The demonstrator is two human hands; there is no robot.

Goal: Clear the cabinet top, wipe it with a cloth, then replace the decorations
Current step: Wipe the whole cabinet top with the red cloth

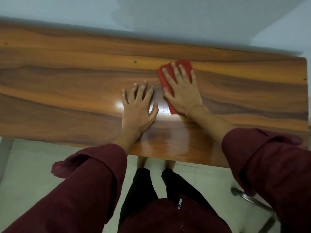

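Note:
A glossy brown wooden cabinet top [67, 84] spans the view with nothing standing on it. A folded red cloth [165, 79] lies flat on it right of centre. My right hand [182, 89] presses down on the cloth with fingers spread, covering most of it. My left hand [139, 106] rests palm down on the bare wood just left of the cloth, fingers apart, holding nothing. No decorations are in view.
A pale wall [151, 17] runs along the cabinet's far edge. The cabinet's right end [307, 91] is near the frame edge. Light floor tiles [30, 174] lie below the front edge. A metal chair frame [252, 202] stands at lower right.

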